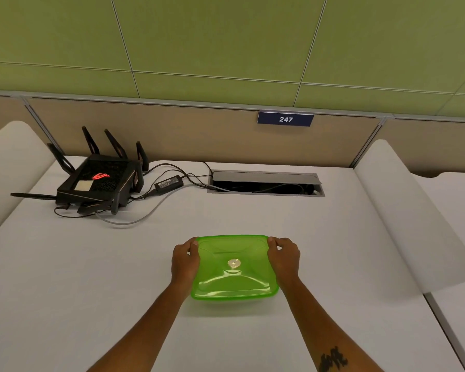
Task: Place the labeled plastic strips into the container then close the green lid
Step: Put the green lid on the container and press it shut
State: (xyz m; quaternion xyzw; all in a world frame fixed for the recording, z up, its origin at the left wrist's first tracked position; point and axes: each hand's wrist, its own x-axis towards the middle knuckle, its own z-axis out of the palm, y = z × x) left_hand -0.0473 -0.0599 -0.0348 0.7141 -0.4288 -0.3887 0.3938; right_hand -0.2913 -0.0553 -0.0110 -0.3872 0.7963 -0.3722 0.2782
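Note:
A translucent green lid (234, 275) with a small round white vent at its centre covers the container in the middle of the white desk (91, 277). The container body under it is almost entirely hidden, and no plastic strips show. My left hand (185, 260) grips the lid's left edge, fingers curled over the far left corner. My right hand (283, 257) holds the right edge the same way, at the far right corner.
A black router (100, 179) with several antennas stands at the back left, with a power brick (169, 183) and loose cables beside it. An open cable hatch (265, 183) sits at the back centre. White dividers flank the desk left and right.

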